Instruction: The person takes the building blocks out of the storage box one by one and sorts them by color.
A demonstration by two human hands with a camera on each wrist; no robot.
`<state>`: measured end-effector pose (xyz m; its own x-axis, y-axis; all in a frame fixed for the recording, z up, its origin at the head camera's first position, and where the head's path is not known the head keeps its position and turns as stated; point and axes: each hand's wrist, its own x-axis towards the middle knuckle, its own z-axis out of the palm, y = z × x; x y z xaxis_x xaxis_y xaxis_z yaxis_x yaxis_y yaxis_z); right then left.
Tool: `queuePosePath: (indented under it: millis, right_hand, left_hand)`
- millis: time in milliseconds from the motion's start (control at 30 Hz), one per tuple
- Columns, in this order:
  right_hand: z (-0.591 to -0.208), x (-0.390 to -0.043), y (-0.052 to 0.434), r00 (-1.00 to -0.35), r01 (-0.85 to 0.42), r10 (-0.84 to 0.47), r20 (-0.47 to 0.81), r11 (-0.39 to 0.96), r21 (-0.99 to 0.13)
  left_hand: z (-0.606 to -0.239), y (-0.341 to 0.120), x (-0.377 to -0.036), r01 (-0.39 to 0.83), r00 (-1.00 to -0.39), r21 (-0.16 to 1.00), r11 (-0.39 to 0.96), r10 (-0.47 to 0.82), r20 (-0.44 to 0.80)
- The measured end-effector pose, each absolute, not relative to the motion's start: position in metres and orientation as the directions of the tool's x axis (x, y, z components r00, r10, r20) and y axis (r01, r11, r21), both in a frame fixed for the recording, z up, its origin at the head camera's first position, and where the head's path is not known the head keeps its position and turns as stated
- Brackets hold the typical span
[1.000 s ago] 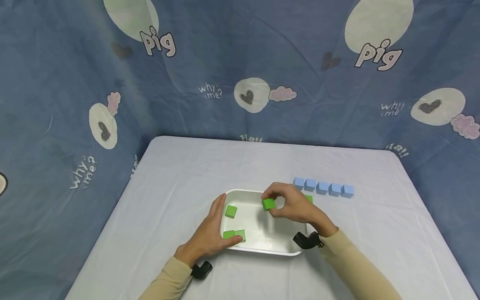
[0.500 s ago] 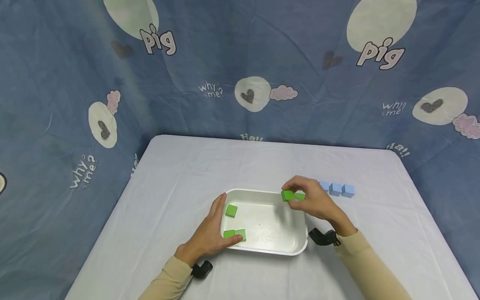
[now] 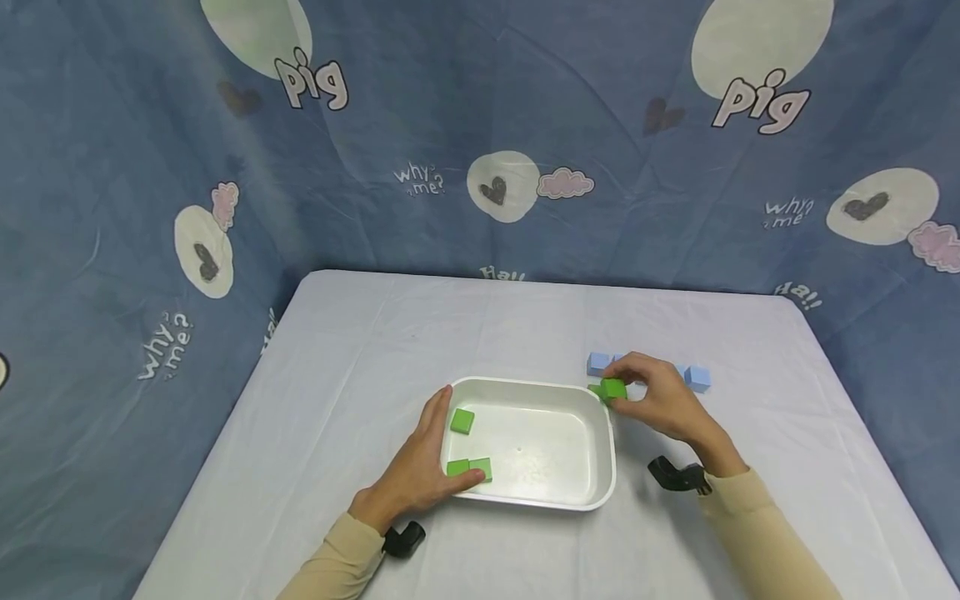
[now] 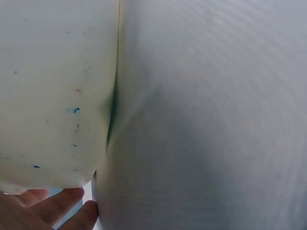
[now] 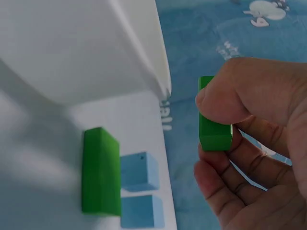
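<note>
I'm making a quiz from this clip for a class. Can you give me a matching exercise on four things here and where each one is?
Things:
1. right hand
2. left hand
3. blue cubes
4. white tray

Places or states:
A. in a row on the cloth beyond the tray
B. pinches a green cube
C. holds three green cubes
D. rests on the tray's left rim

Pairs: 1-B, 2-D, 3-A, 4-C

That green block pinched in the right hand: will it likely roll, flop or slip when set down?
The green block looks flat-faced and square-edged, so it should sit, not roll. It keeps its shape under the thumb of the right hand, so it is probably stiff. A light pinch holds it, suggesting it is light.
</note>
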<state>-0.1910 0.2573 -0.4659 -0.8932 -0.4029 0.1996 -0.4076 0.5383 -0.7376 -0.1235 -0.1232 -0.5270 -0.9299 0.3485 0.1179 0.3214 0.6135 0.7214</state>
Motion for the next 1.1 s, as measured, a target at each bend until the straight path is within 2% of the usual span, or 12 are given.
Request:
queuePosePath:
  millis: [833,1100]
  right_hand:
    - [-0.493,-0.185,0.292,-0.965,-0.218,-0.25,0.079,0.599,-0.771]
    - [-0.501,-0.182,0.297,-0.972,-0.203,-0.222,0.078,0.622,-0.756]
  left_hand:
    - [-0.525,-0.123,-0.124,0.329,-0.927,0.719,0.613,0.355,0.122]
    - [-0.522,-0.122,-0.123,0.325,-0.927,0.718,0.615,0.357,0.114]
